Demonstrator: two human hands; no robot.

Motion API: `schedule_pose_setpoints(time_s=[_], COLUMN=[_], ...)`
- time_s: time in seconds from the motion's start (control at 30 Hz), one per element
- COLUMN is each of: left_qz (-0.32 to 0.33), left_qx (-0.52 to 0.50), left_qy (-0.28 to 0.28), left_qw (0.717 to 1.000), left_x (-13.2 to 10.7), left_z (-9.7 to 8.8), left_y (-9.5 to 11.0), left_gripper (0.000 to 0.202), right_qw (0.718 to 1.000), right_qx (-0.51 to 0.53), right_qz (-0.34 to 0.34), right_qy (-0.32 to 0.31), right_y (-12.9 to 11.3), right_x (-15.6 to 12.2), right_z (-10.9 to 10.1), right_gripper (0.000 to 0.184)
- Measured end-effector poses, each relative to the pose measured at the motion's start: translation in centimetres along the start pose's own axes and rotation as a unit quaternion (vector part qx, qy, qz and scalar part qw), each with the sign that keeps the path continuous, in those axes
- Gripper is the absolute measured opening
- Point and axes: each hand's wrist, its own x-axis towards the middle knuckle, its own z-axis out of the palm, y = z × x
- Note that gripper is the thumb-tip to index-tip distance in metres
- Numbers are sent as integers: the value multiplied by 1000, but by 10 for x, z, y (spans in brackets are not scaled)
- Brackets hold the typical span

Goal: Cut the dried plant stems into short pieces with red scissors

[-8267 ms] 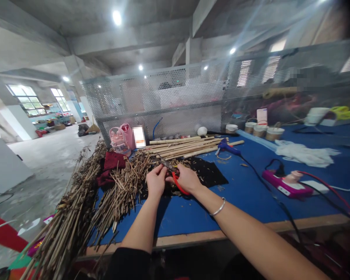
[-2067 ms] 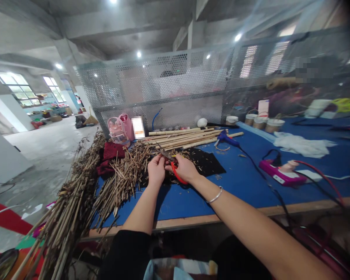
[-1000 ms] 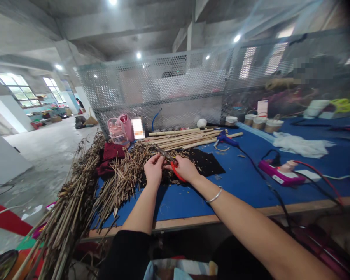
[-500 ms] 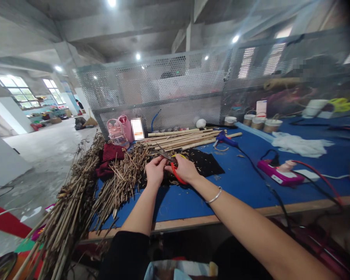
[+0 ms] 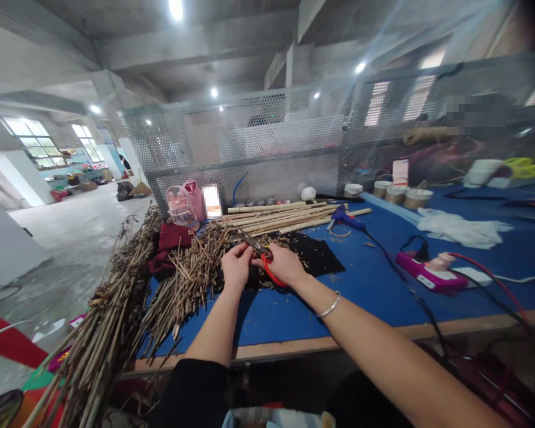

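My right hand is closed around red-handled scissors, their metal blades pointing up and left, slightly apart. Right beside the blades, my left hand is pinched closed; whatever lies between its fingertips is too small to make out. Both hands are over a black cloth strewn with dry plant bits. A pile of cut dried stalks lies just left of my left hand. Farther left, a large bundle of long dried stems leans along the table's end.
Pale sticks lie behind my hands. A blue glue gun rests to their right, its cord running toward a purple power strip. White gloves and small tubs stand farther right. A perforated metal screen closes the back.
The camera view has shifted slightly. The scissors' blades have turned a little beside my left fingertips, and both hands stay in nearly the same place.
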Motion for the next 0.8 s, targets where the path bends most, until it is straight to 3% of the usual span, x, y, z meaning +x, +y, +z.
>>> schedule_pose_setpoints(time_s=[0.33,0.6,0.8], left_qz=[-13,23,-13], left_qx=[-15,14,-94], left_qy=[43,12,-19], left_qw=[999,1000,995], left_x=[3,-1,0], left_z=[-2,-1,2], left_y=[-3,2,1], left_gripper=[31,22,34], right_qw=[1000,999,999], right_qx=[-13,12,31], right_qz=[-15,-38,-28], right_qy=[-8,5,6], right_y=[0,0,2], right_x=[0,-1,1], right_z=[0,0,0], right_gripper=[50,47,39])
